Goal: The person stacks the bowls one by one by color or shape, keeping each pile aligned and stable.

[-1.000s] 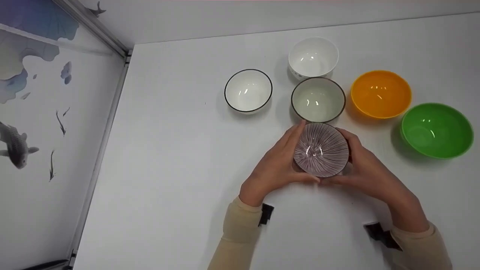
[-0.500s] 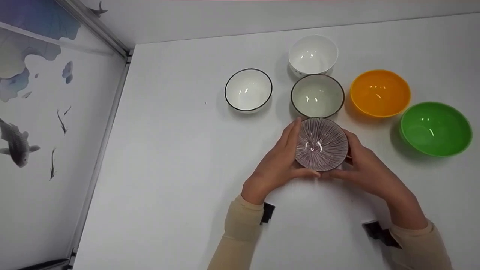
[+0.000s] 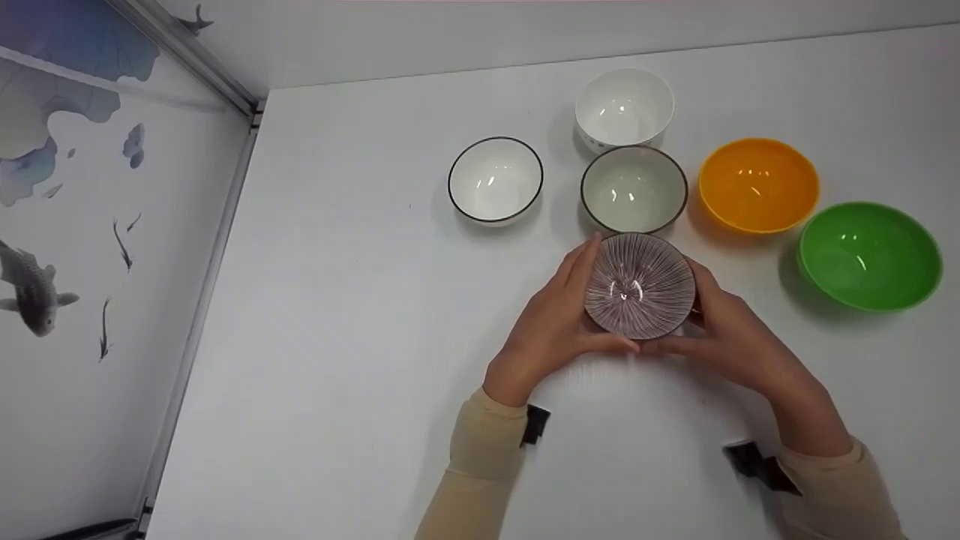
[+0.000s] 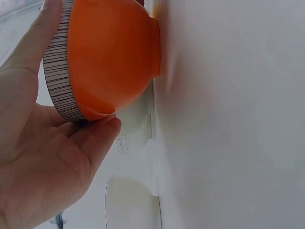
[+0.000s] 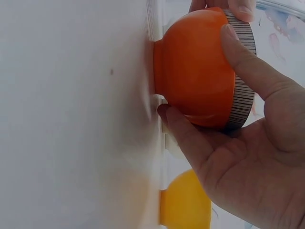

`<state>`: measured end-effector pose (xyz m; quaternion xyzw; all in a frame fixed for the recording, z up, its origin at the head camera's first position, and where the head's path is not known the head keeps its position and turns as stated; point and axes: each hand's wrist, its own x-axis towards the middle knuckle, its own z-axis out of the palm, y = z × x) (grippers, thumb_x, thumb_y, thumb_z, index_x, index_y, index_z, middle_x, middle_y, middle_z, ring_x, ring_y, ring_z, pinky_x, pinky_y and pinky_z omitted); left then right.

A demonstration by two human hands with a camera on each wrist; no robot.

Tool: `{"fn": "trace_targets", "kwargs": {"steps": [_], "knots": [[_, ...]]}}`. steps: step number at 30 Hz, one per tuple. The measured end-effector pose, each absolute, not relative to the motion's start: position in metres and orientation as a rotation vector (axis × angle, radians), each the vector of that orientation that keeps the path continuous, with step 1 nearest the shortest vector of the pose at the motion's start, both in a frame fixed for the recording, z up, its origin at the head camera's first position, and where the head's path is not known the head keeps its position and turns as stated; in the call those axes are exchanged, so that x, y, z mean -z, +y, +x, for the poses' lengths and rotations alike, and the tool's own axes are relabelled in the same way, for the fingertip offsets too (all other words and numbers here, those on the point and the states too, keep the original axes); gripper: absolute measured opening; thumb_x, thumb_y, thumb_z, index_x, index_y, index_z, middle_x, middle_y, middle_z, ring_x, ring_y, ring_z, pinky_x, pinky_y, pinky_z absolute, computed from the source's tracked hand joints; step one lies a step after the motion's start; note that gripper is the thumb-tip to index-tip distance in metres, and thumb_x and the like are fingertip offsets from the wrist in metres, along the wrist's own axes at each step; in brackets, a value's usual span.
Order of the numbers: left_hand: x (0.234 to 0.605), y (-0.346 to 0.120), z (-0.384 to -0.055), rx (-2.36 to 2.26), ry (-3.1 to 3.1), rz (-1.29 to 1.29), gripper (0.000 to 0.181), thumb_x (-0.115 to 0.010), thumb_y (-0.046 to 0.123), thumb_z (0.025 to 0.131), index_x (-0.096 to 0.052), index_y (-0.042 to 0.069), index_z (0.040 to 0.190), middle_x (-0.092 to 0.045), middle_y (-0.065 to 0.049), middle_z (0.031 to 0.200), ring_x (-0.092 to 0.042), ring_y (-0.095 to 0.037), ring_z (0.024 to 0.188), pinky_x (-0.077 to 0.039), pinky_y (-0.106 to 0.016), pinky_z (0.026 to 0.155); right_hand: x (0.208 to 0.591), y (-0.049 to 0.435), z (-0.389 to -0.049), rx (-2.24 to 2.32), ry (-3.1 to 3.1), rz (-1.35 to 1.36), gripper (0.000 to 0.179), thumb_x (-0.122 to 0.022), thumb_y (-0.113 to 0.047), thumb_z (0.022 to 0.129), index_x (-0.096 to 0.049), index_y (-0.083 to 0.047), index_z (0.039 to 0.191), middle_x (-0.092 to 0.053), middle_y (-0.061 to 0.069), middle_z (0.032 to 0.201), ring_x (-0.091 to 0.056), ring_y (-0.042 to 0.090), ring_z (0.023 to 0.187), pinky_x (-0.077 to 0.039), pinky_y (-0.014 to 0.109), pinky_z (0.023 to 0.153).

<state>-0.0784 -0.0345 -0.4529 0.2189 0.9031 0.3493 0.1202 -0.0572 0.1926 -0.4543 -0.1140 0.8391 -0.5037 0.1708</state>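
Between both hands stands an upright bowl [image 3: 641,289] with fine dark lines inside. In the wrist views its outside is orange [image 4: 107,52] below a striped band at the rim. My left hand [image 3: 551,322] grips it from the left, thumb along the near side. From the right my right hand [image 3: 731,334] grips the same bowl [image 5: 200,67], its thumb meeting the other near the front. The bowl's foot is right at the table surface in both wrist views. Just beyond it, close to its rim, sits a pale green bowl [image 3: 634,189] with a dark rim.
Behind the pale green bowl stands a white bowl [image 3: 625,109]. A white bowl with a black rim [image 3: 495,180] is to the left. An orange-yellow bowl [image 3: 759,185] and a green bowl [image 3: 870,256] stand to the right. A panel with painted fish [image 3: 34,292] borders the table's left side.
Both hands have moved the lined bowl slightly away from the person, toward the back of the table. The pale green bowl has shifted a little the same way.
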Motion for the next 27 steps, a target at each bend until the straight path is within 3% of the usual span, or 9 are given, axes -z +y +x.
{"fn": "trace_targets", "kwargs": {"steps": [3,6,24,27], "knots": [[0.4526,-0.0343,-0.0784,-1.012,2.652,0.640,0.128,-0.087,0.052,0.066,-0.010,0.010,0.161,-0.024,-0.006,0.165,-0.033,-0.016,0.149,-0.036,-0.027,0.118,0.4551,0.1923,-0.0572,1.445,2.384,-0.324,0.108,-0.086,-0.020,0.078,-0.015,-0.007,0.159,-0.041,0.020,0.154,-0.050,0.038,0.134,-0.038,0.001,0.097],[0.4524,-0.0344,-0.0784,-1.013,2.658,0.644,0.128,-0.087,0.052,0.066,-0.011,0.010,0.161,-0.025,-0.006,0.164,-0.035,-0.017,0.148,-0.037,-0.028,0.118,0.4560,0.1920,-0.0570,1.461,2.380,-0.327,0.109,-0.086,-0.021,0.077,-0.016,-0.008,0.159,-0.042,0.020,0.154,-0.050,0.037,0.134,-0.036,-0.002,0.095],[0.4516,-0.0340,-0.0777,-1.028,2.670,0.639,0.128,-0.086,0.052,0.066,-0.011,0.011,0.161,-0.025,-0.004,0.164,-0.035,-0.015,0.148,-0.036,-0.026,0.119,0.4552,0.1928,-0.0587,1.461,2.375,-0.340,0.111,-0.087,-0.022,0.077,-0.014,-0.010,0.159,-0.039,0.020,0.155,-0.049,0.039,0.135,-0.036,-0.002,0.095],[0.4540,-0.0348,-0.0773,-1.039,2.643,0.621,0.128,-0.087,0.051,0.067,-0.009,0.012,0.161,-0.023,-0.004,0.165,-0.032,-0.015,0.149,-0.035,-0.027,0.119,0.4577,0.1924,-0.0587,1.470,2.359,-0.333,0.115,-0.087,-0.021,0.076,-0.010,-0.012,0.160,-0.035,0.020,0.158,-0.045,0.040,0.138,-0.038,0.004,0.100]]}}
